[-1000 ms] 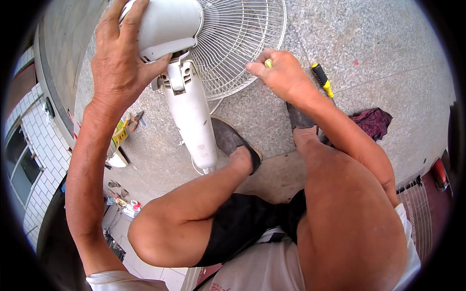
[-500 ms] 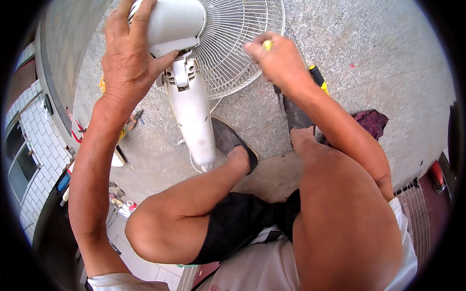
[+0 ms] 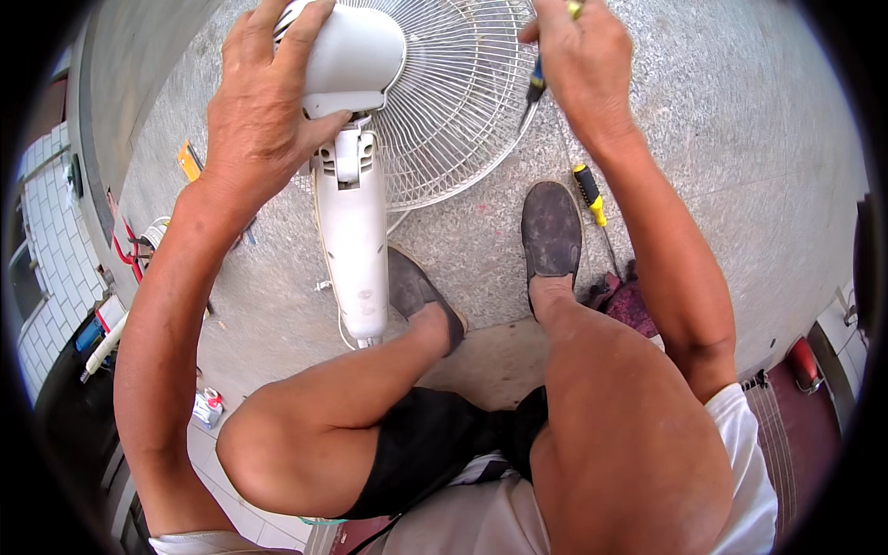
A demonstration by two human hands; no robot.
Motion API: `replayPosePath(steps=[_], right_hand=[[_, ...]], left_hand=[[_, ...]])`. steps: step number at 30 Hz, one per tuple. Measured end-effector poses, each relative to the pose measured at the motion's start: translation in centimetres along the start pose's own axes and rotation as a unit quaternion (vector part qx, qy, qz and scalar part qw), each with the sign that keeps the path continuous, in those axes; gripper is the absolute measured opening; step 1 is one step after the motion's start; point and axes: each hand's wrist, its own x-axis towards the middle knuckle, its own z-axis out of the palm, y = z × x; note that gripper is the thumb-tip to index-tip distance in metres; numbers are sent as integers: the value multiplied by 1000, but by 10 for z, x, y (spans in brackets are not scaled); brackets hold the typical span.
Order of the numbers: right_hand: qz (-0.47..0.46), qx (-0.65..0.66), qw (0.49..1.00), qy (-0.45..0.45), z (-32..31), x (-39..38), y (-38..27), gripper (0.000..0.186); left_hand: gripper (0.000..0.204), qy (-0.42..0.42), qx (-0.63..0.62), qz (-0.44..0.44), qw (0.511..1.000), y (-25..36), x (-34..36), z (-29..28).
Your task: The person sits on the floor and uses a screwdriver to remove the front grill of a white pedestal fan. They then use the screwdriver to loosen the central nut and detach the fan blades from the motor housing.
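Note:
My left hand point(image 3: 254, 120) is wrapped over the white motor housing point(image 3: 356, 51) of an electric fan, its thumb by the hinge below. The fan's white neck point(image 3: 356, 240) points down toward my left foot. Its round wire grille point(image 3: 453, 111) lies to the right of the housing, partly past the top edge. My right hand point(image 3: 587, 79), slightly blurred, is closed around a screwdriver point(image 3: 536, 81) near the grille's right rim. Yellow shows above the fist, and a blue-black part with a thin shaft pokes out below; the rest is hidden in the fingers.
A yellow-and-black screwdriver point(image 3: 589, 194) lies on the concrete beside my right shoe point(image 3: 552, 229). Behind it is a dark purple cloth point(image 3: 627, 307), partly covered by my leg. At left are an orange-yellow tool point(image 3: 189, 162) and a red-handled tool point(image 3: 125, 245).
My right hand has moved up and to the right with the screwdriver. My left hand keeps its grip on the fan housing, while the whole view has shifted a little.

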Motion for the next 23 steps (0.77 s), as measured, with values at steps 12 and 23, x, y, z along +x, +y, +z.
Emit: replayPosePath(steps=[12,23], right_hand=[[28,217,975,-22,30,1,-2,28],[13,236,968,-87,36,-9,-2,22]], left_hand=[[105,1,-6,-3,1000,4,2,-2],[106,-8,-2,-8,1000,4,3,-3]])
